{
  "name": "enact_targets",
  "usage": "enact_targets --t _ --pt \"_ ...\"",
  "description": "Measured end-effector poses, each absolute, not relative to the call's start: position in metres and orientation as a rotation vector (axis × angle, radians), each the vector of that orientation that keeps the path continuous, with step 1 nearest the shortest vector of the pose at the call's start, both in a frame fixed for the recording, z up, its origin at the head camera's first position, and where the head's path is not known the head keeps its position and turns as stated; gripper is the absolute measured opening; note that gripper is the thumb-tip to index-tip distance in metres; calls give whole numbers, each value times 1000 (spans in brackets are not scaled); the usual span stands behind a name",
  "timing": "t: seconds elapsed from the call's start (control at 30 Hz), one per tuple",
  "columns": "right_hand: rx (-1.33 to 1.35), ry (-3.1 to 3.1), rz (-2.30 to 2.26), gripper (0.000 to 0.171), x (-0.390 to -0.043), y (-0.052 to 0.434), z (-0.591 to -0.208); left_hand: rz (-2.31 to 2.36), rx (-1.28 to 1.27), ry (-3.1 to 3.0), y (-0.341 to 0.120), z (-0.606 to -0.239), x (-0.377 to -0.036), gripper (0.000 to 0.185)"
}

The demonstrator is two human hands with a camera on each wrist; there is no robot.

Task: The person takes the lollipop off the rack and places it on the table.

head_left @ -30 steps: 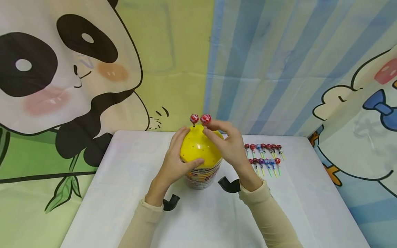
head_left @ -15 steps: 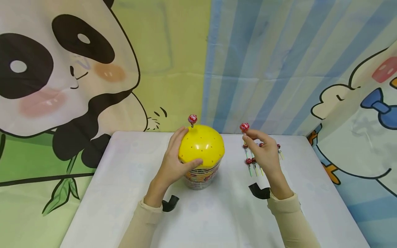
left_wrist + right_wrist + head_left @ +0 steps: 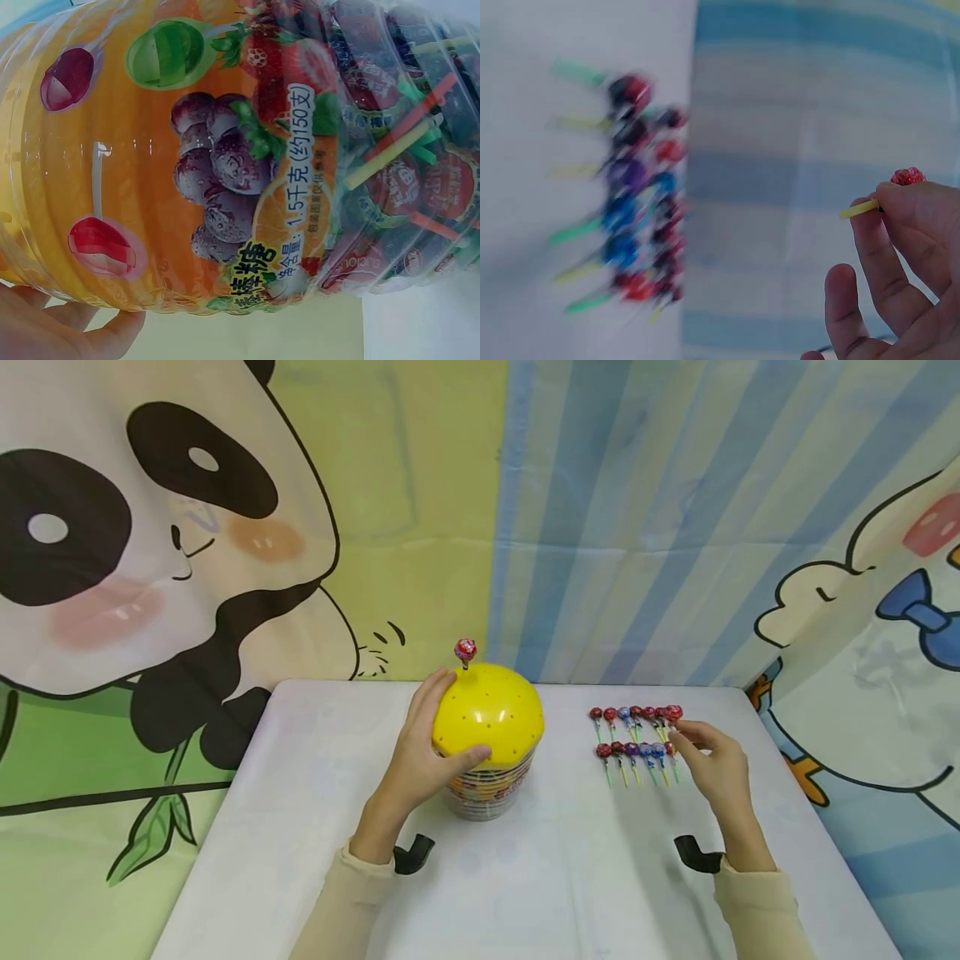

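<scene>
Carried away from the yellow dome lid [image 3: 488,716] within the last second: a red lollipop [image 3: 673,712], earlier up at the dome beside the one standing in it, half a second ago lifted midway, now down at the far right end of the lollipop rows [image 3: 637,742] on the white worktop [image 3: 315,827]. Only one lollipop left standing [image 3: 465,650] in the top of the dome, so apparently one more piece taken off the jar and being added to the back row rather than stuck in. Right hand [image 3: 714,766] low over the worktop just right of the rows, wrist to the near right, thumb and forefinger pinching the yellow-green stick [image 3: 859,209] with the red head at the fingertips; remaining fingers loosely curled beneath, as seen from the right wrist. Not clear whether the head already touches the worktop or its neighbours. Left hand [image 3: 420,752] unmoved across all three head views, wrapped round the left flank of the dome, fingers up toward the top, thumb pressed on the front just above the rim. Below it, the clear candy jar [image 3: 225,165] with its orange fruit label, packed with wrapped lollipops, upright at mid-worktop, well apart from the rows.
</scene>
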State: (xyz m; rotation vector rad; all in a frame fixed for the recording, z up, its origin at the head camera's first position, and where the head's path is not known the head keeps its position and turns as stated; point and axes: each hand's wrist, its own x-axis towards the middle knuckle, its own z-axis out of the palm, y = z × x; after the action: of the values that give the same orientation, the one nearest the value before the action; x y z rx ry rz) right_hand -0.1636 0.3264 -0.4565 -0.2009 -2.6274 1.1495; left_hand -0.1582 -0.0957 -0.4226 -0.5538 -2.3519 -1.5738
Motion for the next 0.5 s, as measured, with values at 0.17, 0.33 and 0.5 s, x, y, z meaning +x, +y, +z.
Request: enact_targets --t 0.17,0.33,0.5 --pt "-400 -2736 1081 40 -171 365 -487 -1575 -544 -2355 -96 -422 -158 92" --pt "-562 -2827 1072 41 -179 387 -512 -1573 -543 -2357 -97 -423 -158 92" --pt "-636 -2893 1080 41 -185 398 -528 -1579 -549 -2357 -96 -422 -158 93"
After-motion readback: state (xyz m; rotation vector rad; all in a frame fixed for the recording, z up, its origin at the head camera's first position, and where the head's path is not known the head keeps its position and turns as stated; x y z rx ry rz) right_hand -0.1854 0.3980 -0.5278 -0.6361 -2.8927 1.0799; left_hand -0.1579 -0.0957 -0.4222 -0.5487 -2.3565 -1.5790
